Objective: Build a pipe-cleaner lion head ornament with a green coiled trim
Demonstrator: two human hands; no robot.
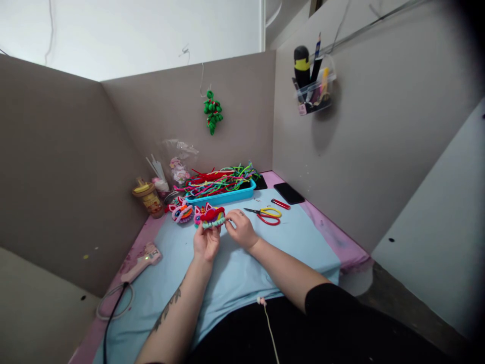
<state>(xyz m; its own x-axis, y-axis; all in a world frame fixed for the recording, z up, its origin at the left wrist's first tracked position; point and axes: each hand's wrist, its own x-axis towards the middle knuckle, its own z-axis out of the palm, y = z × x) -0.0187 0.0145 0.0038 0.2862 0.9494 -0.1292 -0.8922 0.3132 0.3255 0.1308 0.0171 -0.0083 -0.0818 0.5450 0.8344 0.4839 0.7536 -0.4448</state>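
My left hand is closed around the underside of a colourful pipe-cleaner figure, lifted above the blue cloth. It has pink pointed ears, a red top and a pale green lower edge. At its right end, the fingertips of my right hand are pinched together on the edge; what exactly lies between them is too small to make out. A similar pipe-cleaner figure, pink and lilac with orange, rests on the cloth to the left. Scissors with yellow and red handles lie half spread right of my right hand.
A blue tray heaped with pipe cleaners stands behind. On the right lie a red cutter and a black phone. On the left are a pink glue gun with its cord and a lidded cup. Grey partitions enclose the table.
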